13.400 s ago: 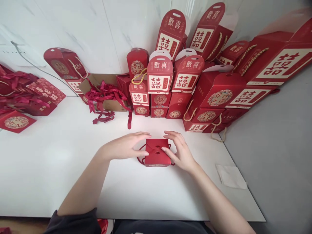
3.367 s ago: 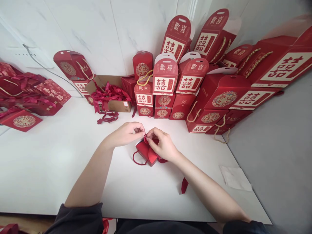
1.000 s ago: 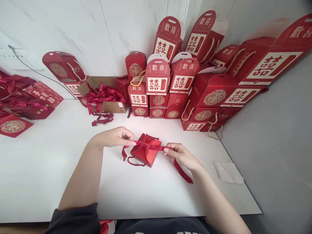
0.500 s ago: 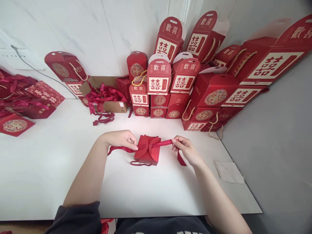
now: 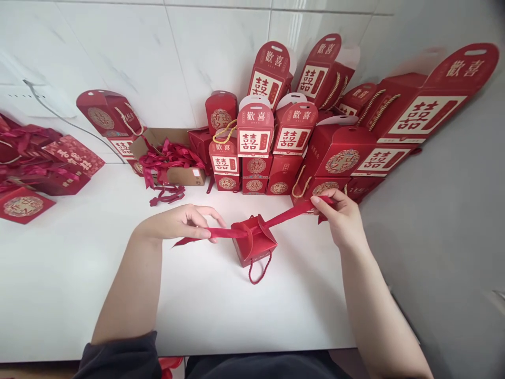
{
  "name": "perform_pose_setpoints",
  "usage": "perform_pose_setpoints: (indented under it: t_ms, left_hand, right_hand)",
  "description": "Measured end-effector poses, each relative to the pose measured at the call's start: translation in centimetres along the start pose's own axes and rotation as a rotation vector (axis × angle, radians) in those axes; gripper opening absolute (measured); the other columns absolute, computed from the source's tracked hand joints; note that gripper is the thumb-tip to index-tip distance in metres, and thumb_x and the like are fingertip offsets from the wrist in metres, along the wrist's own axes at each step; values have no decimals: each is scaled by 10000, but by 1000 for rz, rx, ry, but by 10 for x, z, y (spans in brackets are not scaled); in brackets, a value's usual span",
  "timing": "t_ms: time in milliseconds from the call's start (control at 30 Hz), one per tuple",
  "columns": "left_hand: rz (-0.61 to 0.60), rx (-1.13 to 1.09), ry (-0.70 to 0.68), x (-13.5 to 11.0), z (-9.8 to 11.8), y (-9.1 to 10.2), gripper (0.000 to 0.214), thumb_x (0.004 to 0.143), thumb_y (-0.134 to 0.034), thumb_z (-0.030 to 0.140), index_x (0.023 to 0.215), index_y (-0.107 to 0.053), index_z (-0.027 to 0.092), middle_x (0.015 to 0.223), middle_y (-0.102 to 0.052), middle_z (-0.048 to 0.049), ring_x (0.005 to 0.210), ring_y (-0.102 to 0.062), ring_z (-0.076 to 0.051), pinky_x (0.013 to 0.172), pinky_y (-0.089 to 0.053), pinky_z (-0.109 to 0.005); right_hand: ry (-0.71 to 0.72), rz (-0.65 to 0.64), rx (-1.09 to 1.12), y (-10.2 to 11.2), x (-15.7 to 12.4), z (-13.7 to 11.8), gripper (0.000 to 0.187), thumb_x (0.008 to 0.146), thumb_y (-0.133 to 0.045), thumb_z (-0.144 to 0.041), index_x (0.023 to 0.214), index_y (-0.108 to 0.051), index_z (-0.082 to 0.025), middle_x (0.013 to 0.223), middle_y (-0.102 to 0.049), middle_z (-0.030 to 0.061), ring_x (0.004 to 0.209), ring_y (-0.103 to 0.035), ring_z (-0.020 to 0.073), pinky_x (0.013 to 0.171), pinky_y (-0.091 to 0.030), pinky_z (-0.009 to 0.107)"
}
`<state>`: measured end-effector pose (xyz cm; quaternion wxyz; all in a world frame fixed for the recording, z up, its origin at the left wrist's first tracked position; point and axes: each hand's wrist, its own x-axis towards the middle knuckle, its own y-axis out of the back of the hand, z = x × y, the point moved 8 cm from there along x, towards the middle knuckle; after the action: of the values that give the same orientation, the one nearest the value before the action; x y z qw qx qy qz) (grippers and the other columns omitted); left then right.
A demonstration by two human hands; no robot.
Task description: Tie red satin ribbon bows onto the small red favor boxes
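Observation:
A small red gift box [image 5: 257,245] with curved top flaps sits on the white table, turned at an angle. Its dark red cord handle [image 5: 258,279] droops at the front. A red ribbon [image 5: 286,217] runs through the top of the box, and both its ends are pulled outward. To the left of the box, my left hand [image 5: 191,223] pinches one end between thumb and a finger, other fingers loosely curled; the tail hangs past the hand. Raised higher at the right, my right hand [image 5: 339,210] pinches the other end, its tip dangling below the fingers.
Stacked red boxes [image 5: 254,134] stand along the wall, with larger ones [image 5: 418,116] at the right. A cardboard box [image 5: 185,176] holds loose red ribbons [image 5: 173,158]. More ribbon-tied red boxes [image 5: 63,176] lie at the far left. A grey cable [image 5: 74,118] hangs along the wall.
My right hand has moved right and away from me, drawing the ribbon longer. My left hand has shifted a little left. The gift box has turned and slid slightly right.

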<state>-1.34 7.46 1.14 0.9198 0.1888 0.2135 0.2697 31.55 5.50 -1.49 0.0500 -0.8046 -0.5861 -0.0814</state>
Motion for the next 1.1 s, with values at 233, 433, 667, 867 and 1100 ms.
perform_pose_setpoints:
  t_ms: [233,433,667,867,1100]
  left_hand:
    - [116,-90,-179,-10,25,3,338,754,-675,534,631,-774,235,982,-748,-146,840,-684,-292,739,-538,-386]
    - [618,-245,-413,-19,51,35,606,493,-759,722,916,-793,289,1037,-740,-106,1075,-625,-358,1005,-450,-506]
    - [1052,-483,-400,-11,64,23,277,619,-839,369,850,-739,253,766,-748,-8,792,-722,-228,888,-558,-436]
    - [992,-542,-279,22,48,-2,209,653,-825,314,801,-715,216,799,-732,-28,795,-703,-199,794,-569,-351]
    - [878,-627,-286,39,42,-11,150,671,-814,260,696,-679,199,1017,-717,-41,948,-665,-183,833,-534,-318]
  right_hand:
    - [159,82,324,-6,6,-49,273,694,-802,-276,818,-562,-234,675,-544,-44,547,-515,92,537,-471,228]
    - [219,38,320,-38,3,-68,185,809,-693,-330,779,-542,-228,796,-599,-1,588,-529,99,581,-488,253]
    - [184,-187,195,-88,-10,-64,269,908,-580,-388,731,-622,-190,922,-684,59,674,-565,134,683,-495,299]
    - [140,-534,-8,-128,-26,-56,330,914,-560,-424,712,-636,-174,724,-628,14,660,-528,136,627,-432,261]
    - [131,-678,-111,-147,-38,-47,313,927,-508,-321,658,-554,-168,627,-515,-25,581,-440,106,567,-367,229]
